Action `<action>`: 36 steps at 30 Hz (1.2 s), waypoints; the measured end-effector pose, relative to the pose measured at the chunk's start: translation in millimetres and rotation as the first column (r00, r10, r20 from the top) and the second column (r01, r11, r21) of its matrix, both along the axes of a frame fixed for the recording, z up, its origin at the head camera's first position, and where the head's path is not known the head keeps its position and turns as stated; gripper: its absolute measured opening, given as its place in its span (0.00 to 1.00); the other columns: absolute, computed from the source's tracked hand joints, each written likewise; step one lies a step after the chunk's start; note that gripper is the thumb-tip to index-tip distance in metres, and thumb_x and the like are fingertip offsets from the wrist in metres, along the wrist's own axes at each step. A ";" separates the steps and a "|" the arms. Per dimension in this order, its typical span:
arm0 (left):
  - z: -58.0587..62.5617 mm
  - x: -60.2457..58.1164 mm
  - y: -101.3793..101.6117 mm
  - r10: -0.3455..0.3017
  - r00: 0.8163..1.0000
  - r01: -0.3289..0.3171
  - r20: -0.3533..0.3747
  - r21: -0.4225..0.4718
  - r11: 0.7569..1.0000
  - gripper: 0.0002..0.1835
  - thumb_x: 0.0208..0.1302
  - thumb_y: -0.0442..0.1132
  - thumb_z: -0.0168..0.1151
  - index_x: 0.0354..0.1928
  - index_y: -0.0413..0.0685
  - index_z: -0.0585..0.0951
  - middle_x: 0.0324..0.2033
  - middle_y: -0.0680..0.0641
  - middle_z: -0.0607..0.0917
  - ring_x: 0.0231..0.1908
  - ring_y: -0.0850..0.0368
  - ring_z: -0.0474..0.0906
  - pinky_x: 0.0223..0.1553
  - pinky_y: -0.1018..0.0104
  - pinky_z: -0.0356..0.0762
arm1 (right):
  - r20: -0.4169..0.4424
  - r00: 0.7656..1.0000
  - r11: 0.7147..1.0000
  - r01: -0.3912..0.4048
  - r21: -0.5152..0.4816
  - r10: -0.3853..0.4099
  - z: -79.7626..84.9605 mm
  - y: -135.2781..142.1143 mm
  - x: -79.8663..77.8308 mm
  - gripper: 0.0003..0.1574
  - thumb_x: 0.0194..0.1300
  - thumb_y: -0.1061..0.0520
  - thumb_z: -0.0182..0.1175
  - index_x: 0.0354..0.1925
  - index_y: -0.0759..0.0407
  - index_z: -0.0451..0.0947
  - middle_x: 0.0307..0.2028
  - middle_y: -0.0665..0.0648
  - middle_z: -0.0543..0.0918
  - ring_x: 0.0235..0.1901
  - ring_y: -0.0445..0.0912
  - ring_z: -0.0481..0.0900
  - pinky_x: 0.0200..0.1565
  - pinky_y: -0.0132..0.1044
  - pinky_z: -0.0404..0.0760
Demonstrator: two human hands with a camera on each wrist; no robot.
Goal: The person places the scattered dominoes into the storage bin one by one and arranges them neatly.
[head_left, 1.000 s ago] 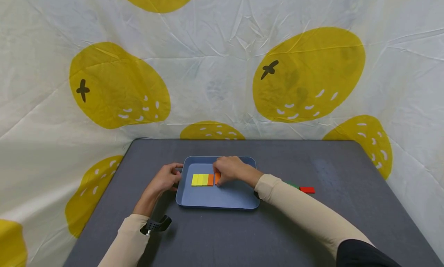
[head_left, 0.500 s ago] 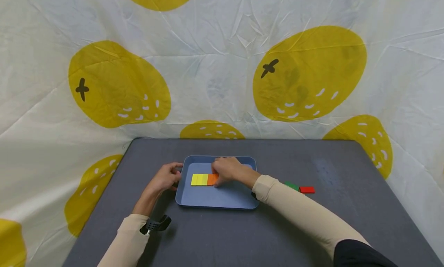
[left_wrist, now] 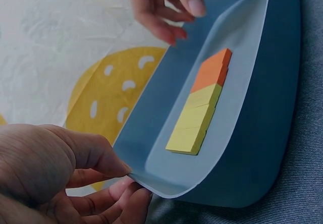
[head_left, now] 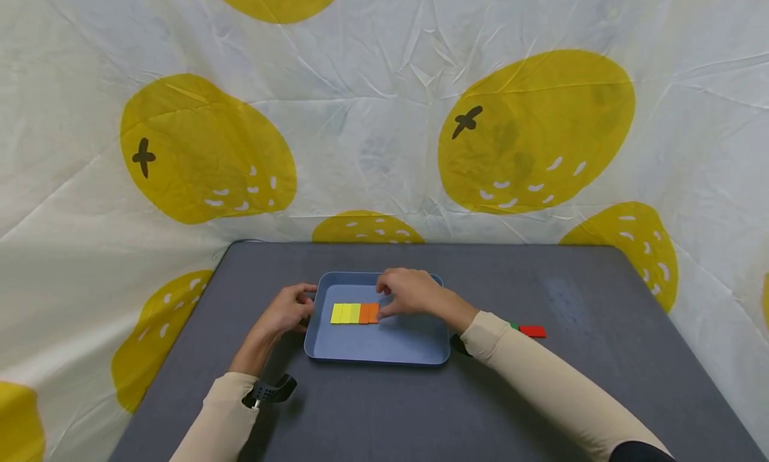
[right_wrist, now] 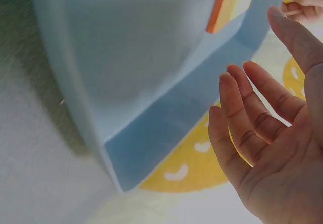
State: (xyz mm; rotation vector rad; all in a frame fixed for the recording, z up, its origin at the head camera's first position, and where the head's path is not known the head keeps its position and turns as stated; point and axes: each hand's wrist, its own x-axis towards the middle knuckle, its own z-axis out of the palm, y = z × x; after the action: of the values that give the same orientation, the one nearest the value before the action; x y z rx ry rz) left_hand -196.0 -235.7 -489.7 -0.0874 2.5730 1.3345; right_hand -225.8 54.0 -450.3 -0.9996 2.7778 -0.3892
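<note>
A blue tray (head_left: 384, 347) lies on the table, holding a row of flat tiles. Yellow tiles (head_left: 345, 314) form the row's left part, with orange tiles (head_left: 369, 314) joined on at the right. My left hand (left_wrist: 65, 168) pinches the tray's left rim between thumb and fingers. Over the tray, just right of the orange end, my right hand (head_left: 411, 292) has its fingers spread apart. In the right wrist view that hand (right_wrist: 267, 128) shows relaxed fingers and a bare palm.
On the grey table (head_left: 384, 415), right of the tray, lie a red tile (head_left: 533, 332) and a green piece (head_left: 514, 326) partly hidden by the right sleeve. A fabric sheet with yellow fruit prints (head_left: 384, 141) hangs behind the table's far edge.
My right hand slid an orange tile left against the other orange one, then let go and drew back to the right. The left hand has stayed at the tray's rim.
</note>
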 end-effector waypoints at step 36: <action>7.3 -3.5 1.5 0.004 0.999 -0.004 0.033 0.019 1.000 0.27 0.69 0.28 0.54 0.70 0.38 0.70 0.41 0.39 0.78 0.36 0.48 0.77 0.31 0.56 0.83 | 0.056 0.984 0.964 0.180 -0.196 -0.172 22.9 135.9 28.9 0.25 0.60 0.44 0.74 0.52 0.53 0.84 0.47 0.52 0.86 0.44 0.50 0.84 0.43 0.48 0.82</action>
State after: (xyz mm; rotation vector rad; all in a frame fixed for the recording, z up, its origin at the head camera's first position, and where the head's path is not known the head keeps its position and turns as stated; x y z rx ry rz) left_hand -199.5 -234.2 -482.4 -0.1100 2.5334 1.3479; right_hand -196.9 189.9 -427.4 -0.7738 2.8444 -0.7177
